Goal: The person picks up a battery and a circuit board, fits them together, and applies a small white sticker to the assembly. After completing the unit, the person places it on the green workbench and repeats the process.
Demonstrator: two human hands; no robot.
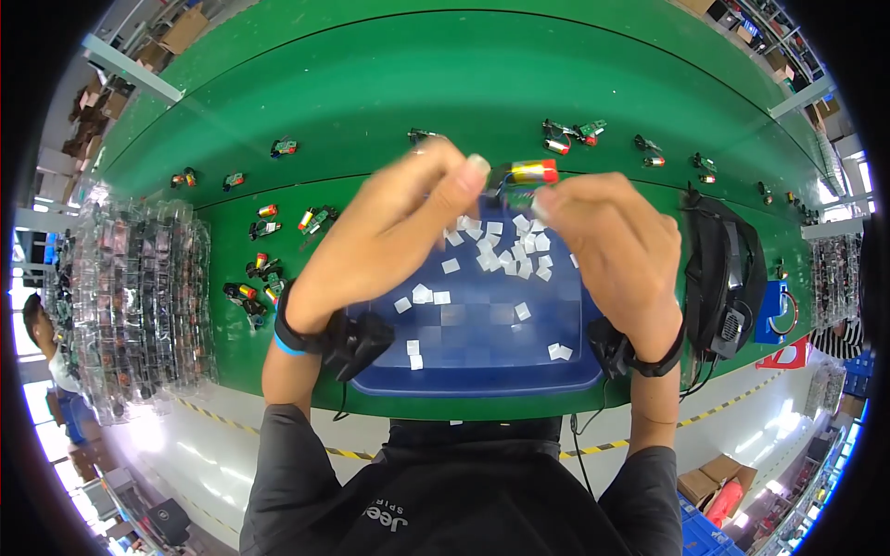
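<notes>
Above the far part of a blue tray (454, 378), both hands are raised around a small circuit board assembly with a red and yellow cylinder (533, 171). Closed fingers of my left hand (399, 213) grip its dark left end. My right hand (616, 241) is also closed, pinching the green board side below the cylinder. Something pale shows at the right fingertips; blur hides whether it is a nail or a white piece. Small white squares (510, 255) lie scattered in the tray, most bunched below the hands. Each wrist wears a band with a black device.
More board assemblies (318, 220) lie on the green table (389, 65), left, far and right. Stacked clear plastic trays (139, 306) stand at the left. A black bag (723, 278) and a blue device (777, 310) sit at the right. Cables hang from the wrist devices.
</notes>
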